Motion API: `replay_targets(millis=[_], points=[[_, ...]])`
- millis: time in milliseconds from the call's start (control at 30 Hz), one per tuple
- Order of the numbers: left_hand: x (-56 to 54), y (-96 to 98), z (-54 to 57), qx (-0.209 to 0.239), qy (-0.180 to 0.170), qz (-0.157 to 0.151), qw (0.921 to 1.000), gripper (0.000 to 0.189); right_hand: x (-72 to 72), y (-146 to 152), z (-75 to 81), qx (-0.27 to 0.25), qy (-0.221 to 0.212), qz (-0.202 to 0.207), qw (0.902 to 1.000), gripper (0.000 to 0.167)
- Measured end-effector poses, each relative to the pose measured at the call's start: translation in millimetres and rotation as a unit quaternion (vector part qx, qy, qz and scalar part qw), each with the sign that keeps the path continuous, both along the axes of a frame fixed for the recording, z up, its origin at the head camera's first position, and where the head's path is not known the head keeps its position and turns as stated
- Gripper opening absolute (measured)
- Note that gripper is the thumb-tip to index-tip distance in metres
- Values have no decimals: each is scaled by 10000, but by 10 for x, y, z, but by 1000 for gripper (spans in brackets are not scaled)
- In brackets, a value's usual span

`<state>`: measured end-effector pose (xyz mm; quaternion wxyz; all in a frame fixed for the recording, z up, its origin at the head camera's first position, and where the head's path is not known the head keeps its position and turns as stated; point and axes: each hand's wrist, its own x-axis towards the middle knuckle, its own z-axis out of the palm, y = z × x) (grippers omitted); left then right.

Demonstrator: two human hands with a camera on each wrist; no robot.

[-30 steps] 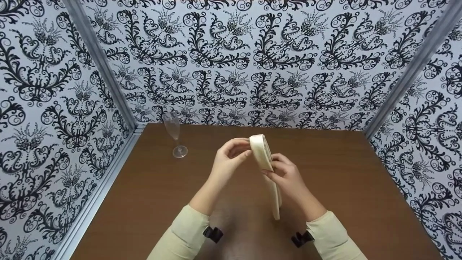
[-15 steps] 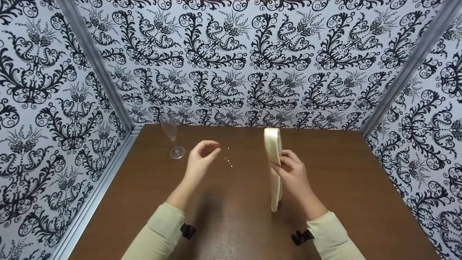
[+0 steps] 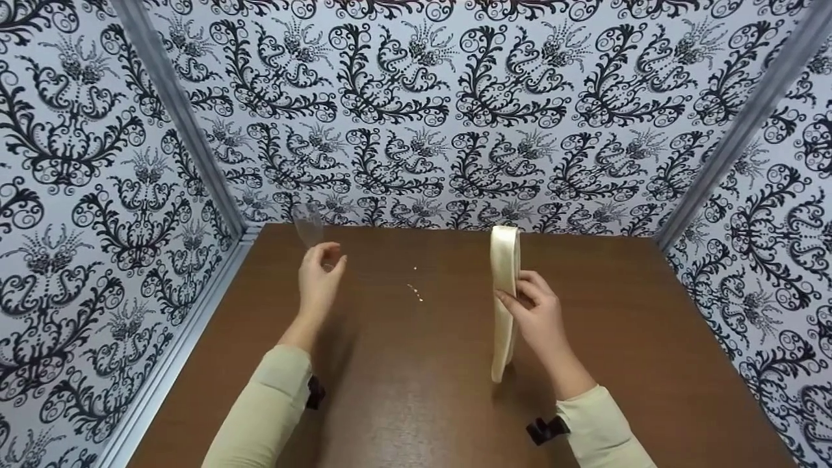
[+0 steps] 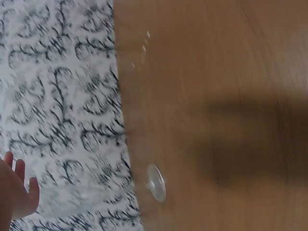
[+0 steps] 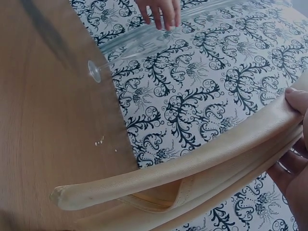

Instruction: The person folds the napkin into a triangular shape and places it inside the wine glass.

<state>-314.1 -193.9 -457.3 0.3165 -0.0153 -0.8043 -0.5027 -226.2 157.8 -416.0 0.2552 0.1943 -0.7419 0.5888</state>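
Observation:
My right hand (image 3: 541, 313) grips a flat cream satin clutch bag (image 3: 504, 263) by its side and holds it up on edge. In the right wrist view the bag (image 5: 159, 169) shows a padded edge and a gap between its folded layers. My left hand (image 3: 317, 279) is at the left, fingers loosely curved and holding nothing. Just behind it in the head view stands a clear champagne flute (image 3: 308, 223), its stem and foot mostly hidden by the hand. The flute's round foot (image 4: 156, 183) rests on the table in the left wrist view, with the fingers near the bowl.
Several small shiny gold bits (image 3: 416, 294) lie in a short line on the brown wooden table (image 3: 416, 377), between the hands. Patterned black-and-white walls (image 3: 416, 130) close off the back and both sides, with metal posts (image 3: 175, 110) at the corners.
My left hand has left the bag and moved left to the flute, uncovering the gold bits on the table. My right hand has shifted slightly right with the bag, which now stands more upright.

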Motion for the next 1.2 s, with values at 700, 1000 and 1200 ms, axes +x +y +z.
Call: replay_targets(millis=[700, 1000, 1200], points=[[-608, -447, 13, -982, -1273, 1423, 9767, 59, 41, 0, -35, 204, -201, 9, 9996, 9], [-697, -469, -27, -866, -1829, 1280, 9709, 66, 21, 0, -91, 124, -94, 212, 9997, 9], [-700, -456, 14, -780, -1683, 1377, 9729, 54, 8, -8, -99, 118, -170, 198, 9996, 9]])
